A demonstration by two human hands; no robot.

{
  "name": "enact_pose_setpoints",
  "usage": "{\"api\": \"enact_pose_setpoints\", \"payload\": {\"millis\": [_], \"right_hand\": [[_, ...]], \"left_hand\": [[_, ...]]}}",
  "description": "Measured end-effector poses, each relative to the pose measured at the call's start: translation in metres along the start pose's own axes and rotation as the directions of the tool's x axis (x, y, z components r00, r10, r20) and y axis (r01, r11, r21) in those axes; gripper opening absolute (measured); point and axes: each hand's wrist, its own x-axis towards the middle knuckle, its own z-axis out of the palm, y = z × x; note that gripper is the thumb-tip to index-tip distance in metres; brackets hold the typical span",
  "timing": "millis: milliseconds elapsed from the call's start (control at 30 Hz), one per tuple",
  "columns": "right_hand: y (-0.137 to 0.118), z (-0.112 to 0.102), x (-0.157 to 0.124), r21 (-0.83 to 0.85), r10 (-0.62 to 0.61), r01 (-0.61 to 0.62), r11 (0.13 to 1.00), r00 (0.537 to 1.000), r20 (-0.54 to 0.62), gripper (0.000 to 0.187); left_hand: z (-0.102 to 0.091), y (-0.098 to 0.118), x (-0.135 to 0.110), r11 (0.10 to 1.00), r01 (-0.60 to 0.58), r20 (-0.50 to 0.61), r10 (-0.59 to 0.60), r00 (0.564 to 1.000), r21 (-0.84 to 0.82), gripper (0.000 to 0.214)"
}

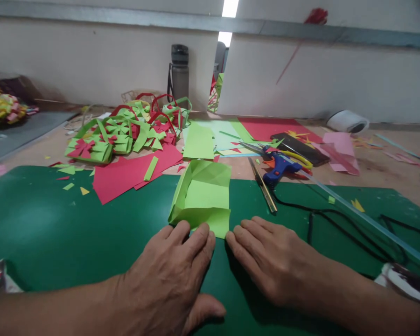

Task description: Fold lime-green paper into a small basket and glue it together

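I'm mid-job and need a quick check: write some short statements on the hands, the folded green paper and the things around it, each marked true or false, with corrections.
1. The left hand is at the near edge of the folded green paper. True.
2. The right hand is gripping the cutter. False: it is by the paper's near right corner, and the cutter lies on the work surface.
3. The glue gun has a white body. False: its body is blue.
4. A dark bottle stands upright behind the small paper baskets. True.
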Motion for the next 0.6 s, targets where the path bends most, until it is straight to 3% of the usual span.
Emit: {"api": "enact_pose_setpoints", "payload": {"millis": [133,300,433,600], "right_hand": [[-0.005,0.003,0.002,-0.075,-0.058,0.064,0.995,0.995,0.081,0.021],[0.0,0.005,0.001,-0.036,-0.003,0.005,0.999,0.999,0.051,0.02],[0.005,0.004,0.001,0.026,0.019,-0.02,0.999,1.0,0.019,0.021],[0.0,0.003,0.005,-0.052,0.008,-0.005,0.999,0.998,0.065,0.014]], "left_hand": [[-0.004,-0.001,0.003,0.997,0.034,0.072,-0.029,0.997,-0.066,0.065],[-0.01,-0.001,0.003,0.993,0.045,0.193,-0.023,0.981,-0.112,0.059],[-0.01,-0.002,0.002,0.99,0.047,0.196,-0.02,0.98,-0.131,0.059],[-0.011,-0.002,0.003,0.987,0.058,0.218,-0.023,0.976,-0.152,0.053]]}}
